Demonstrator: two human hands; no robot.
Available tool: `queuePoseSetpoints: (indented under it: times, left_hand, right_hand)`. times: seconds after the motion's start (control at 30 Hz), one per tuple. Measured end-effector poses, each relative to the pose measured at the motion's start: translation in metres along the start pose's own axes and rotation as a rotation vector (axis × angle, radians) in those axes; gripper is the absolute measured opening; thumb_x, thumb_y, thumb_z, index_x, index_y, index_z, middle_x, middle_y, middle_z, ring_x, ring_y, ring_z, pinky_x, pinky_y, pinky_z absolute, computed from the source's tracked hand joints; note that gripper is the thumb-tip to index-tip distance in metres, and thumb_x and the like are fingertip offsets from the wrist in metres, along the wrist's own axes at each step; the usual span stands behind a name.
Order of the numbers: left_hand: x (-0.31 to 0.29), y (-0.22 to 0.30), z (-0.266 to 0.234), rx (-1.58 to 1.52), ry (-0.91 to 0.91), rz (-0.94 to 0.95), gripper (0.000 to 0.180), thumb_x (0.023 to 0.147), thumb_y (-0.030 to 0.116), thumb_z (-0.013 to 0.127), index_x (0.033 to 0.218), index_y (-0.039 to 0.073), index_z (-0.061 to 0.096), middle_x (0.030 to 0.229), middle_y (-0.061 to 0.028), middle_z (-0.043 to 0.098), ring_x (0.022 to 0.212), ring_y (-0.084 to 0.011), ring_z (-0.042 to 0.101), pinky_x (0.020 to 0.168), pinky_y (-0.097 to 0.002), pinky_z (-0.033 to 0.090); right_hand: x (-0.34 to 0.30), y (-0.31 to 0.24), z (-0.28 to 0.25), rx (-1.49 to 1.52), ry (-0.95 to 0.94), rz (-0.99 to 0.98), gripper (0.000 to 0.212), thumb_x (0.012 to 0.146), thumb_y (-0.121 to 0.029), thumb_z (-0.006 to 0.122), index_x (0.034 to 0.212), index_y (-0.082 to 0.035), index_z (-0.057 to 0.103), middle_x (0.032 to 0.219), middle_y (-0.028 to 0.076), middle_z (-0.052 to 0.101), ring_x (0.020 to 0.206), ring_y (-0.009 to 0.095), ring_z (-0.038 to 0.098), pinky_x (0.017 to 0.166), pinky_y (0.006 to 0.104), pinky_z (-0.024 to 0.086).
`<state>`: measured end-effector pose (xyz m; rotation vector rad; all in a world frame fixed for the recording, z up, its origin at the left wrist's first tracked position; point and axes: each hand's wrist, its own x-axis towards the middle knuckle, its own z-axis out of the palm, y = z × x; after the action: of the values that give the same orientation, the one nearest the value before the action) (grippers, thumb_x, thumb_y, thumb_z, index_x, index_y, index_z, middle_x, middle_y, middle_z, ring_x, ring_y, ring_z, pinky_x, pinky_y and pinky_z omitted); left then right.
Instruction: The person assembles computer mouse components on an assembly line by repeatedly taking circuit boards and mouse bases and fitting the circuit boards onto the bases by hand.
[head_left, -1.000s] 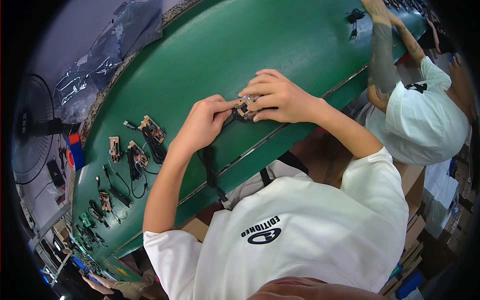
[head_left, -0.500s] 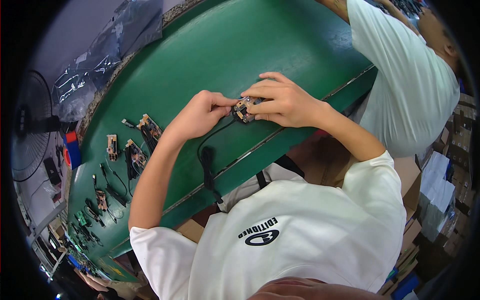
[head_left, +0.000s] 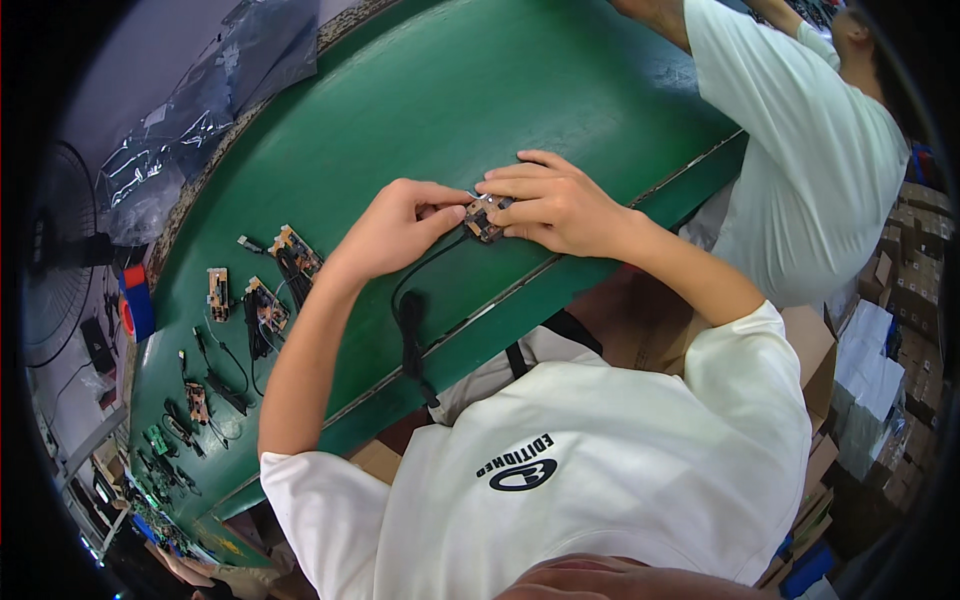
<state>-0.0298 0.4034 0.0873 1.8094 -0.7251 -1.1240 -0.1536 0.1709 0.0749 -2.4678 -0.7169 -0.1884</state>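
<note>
Between my hands, on the green bench, is a small circuit board [head_left: 484, 222] with dark parts on it. My right hand [head_left: 553, 203] grips the board from its right side, thumb at the near edge and fingers over the top. At the board's left edge, my left hand [head_left: 408, 226] pinches with thumb and forefinger; what lies between those fingertips is too small to make out. A black cable [head_left: 411, 318] runs from the board down and left, and its bundled length lies over the bench's near edge.
Left of my left arm lie several circuit boards [head_left: 218, 293] with black cables. A blue and red tape roll [head_left: 137, 302] and a fan [head_left: 62, 250] stand beyond them. Clear plastic bags [head_left: 205, 105] hang at the far left. A co-worker [head_left: 790, 150] sits at the right; cartons [head_left: 912, 320] are stacked behind.
The view has shifted slightly. My left fingers have moved a little over the board's left edge, while my right hand keeps its grip. The co-worker's arms have moved.
</note>
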Motion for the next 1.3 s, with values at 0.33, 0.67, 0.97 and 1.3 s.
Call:
queuePoseSetpoints:
  times: [0.33, 0.67, 0.97, 1.3]
  left_hand:
    - [-0.034, -0.015, 0.063, 0.263, 0.59, 0.291, 0.014, 0.083, 0.003, 0.075, 0.097, -0.001, 0.074, 0.093, -0.0113, 0.068, 0.085, -0.0306, 0.065, 0.074, -0.0412, 0.053]
    - [-0.028, -0.006, 0.058, 0.217, 0.573, 0.293, 0.015, 0.084, 0.001, 0.076, 0.098, 0.0, 0.074, 0.091, -0.01, 0.069, 0.074, -0.0192, 0.063, 0.066, -0.0314, 0.051]
    - [-0.023, -0.007, 0.056, 0.262, 0.562, 0.292, 0.018, 0.081, 0.003, 0.079, 0.098, 0.001, 0.074, 0.087, -0.0088, 0.068, 0.071, -0.0199, 0.06, 0.065, -0.0315, 0.05]
    - [-0.024, -0.002, 0.057, 0.419, 0.521, 0.441, 0.011, 0.083, 0.0, 0.075, 0.093, -0.001, 0.075, 0.089, -0.0119, 0.069, 0.079, -0.0281, 0.066, 0.067, -0.0358, 0.052]
  right_hand:
    - [-0.002, -0.013, 0.006, 0.019, 0.066, 0.101, 0.025, 0.08, -0.018, 0.081, 0.103, -0.01, 0.075, 0.127, 0.005, 0.07, 0.12, 0.024, 0.063, 0.103, 0.043, 0.045]
    - [-0.007, -0.004, 0.012, 0.06, 0.114, 0.067, 0.023, 0.082, -0.019, 0.08, 0.103, -0.009, 0.074, 0.124, 0.006, 0.071, 0.119, 0.023, 0.063, 0.104, 0.0429, 0.043]
    - [0.0, -0.002, -0.001, 0.388, 0.142, 0.136, 0.018, 0.097, -0.018, 0.067, 0.106, -0.003, 0.064, 0.123, 0.016, 0.068, 0.113, 0.032, 0.065, 0.102, 0.0435, 0.046]
    - [0.019, -0.004, -0.041, 0.539, 0.012, 0.558, 0.042, 0.094, -0.039, 0.072, 0.094, -0.003, 0.053, 0.077, 0.005, 0.06, 0.072, 0.015, 0.053, 0.066, 0.0318, 0.044]
